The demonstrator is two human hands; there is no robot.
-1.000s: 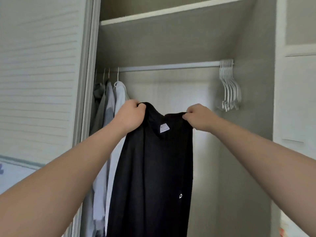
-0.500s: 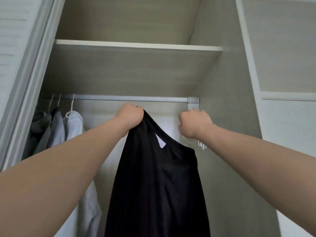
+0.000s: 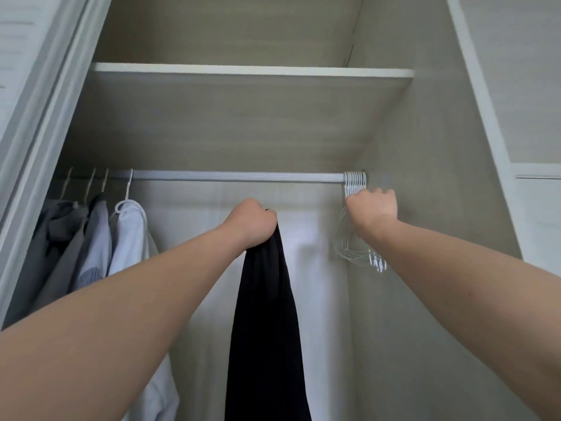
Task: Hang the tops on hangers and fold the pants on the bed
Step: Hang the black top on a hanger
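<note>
Change of state: one second ago both hands held the black top point(image 3: 267, 314) by its shoulders, spread flat. My right hand point(image 3: 372, 208) has since let go of the garment and travelled to the right end of the rail point(image 3: 236, 176). It is now clenched on the necks of the white hangers point(image 3: 352, 253) bunched there. I cannot tell how many hangers are inside the grasp.

My left hand point(image 3: 253, 221) has kept its hold. It grips the black top at the collar and now carries the garment alone. With one support removed, the top hangs below the rail as a narrow, gathered column, near the middle of the wardrobe, well apart from the hangers.

Meaning for the task: the step in hand is fetching a hanger for this top. The top is not yet on a hanger. Three or four garments, among them a white shirt point(image 3: 130, 232), already hang at the left end of the rail.

Next requirement, as I judge it: separate a single hanger from the bunch and unhook it. The hooks sit tightly packed, so neighbouring hangers may lift off with it.
</note>
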